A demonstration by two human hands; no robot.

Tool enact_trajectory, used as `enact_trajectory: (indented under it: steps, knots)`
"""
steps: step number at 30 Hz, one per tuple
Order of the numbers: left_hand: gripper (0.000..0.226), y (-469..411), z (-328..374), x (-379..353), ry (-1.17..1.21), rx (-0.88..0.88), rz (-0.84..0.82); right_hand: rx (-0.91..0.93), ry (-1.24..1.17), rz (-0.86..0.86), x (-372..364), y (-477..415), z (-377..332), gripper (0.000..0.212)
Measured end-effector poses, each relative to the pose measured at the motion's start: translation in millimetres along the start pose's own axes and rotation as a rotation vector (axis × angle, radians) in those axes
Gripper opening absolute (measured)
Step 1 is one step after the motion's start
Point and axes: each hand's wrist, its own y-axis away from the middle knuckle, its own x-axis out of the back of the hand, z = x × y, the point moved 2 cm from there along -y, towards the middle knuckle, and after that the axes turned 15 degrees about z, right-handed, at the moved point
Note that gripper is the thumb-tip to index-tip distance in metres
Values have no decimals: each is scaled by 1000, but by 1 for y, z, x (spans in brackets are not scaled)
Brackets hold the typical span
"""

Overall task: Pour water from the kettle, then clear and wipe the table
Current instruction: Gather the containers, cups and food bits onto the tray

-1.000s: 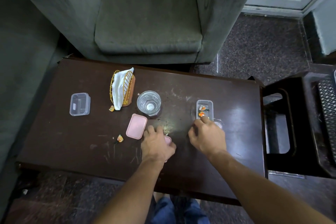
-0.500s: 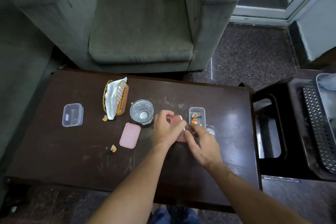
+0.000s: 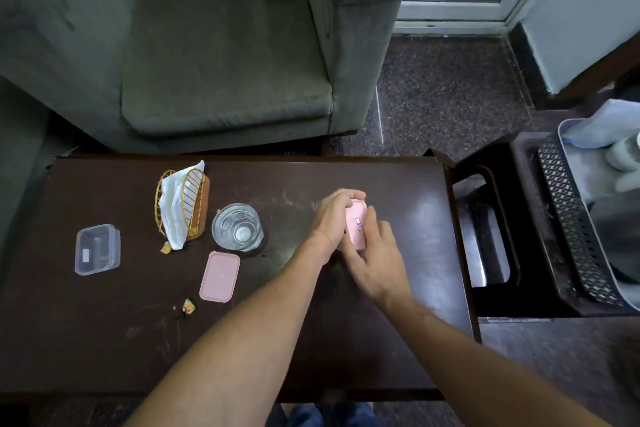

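On the dark wooden table (image 3: 346, 340) my left hand (image 3: 332, 215) and my right hand (image 3: 377, 260) press together on a small container with a pink lid (image 3: 358, 227), right of centre. The lid covers the container, whose body is hidden under my fingers. A glass of water (image 3: 237, 227) stands left of my hands. A second pink lid (image 3: 220, 276) lies flat in front of the glass. An empty clear plastic container (image 3: 97, 248) sits at the far left. No kettle is in view.
A yellow wire napkin holder (image 3: 181, 206) with white napkins stands behind the glass. Two small orange scraps (image 3: 188, 305) (image 3: 166, 247) lie on the table. A green armchair (image 3: 221, 45) faces the far edge. A dark side stand (image 3: 491, 229) and a tray with cloths (image 3: 602, 163) are at the right.
My left hand picked up the pink lid from the table's front and carried it to the small container with orange scraps. Both hands now hold the lid down over that container.
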Motion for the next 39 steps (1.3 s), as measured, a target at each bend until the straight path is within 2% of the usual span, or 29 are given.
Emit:
enact_trajectory:
  steps: [4, 8, 12, 23, 30, 34, 39]
  knots:
    - [31, -17, -4, -1, -207, -134, 25, -91, 91, 124, -6, -8, 1, 89]
    - [28, -29, -8, 7, -422, -344, 74, -119, 133, 179, -12, -12, -8, 77]
    - [31, -35, -11, 14, -591, -460, 85, -145, 209, 220, -22, -7, -19, 72]
    - [26, -41, -14, 14, -718, -634, 65, -233, 268, 309, -41, -2, -16, 73]
    - [23, -42, -21, 13, -740, -721, 69, -248, 296, 289, -45, 4, -15, 83]
    - [19, -48, -22, 14, -671, -616, 104, -236, 337, 266, -45, 4, -16, 87]
    - [19, -54, -19, 8, -717, -541, 105, -227, 364, 240, -46, 2, -12, 91]
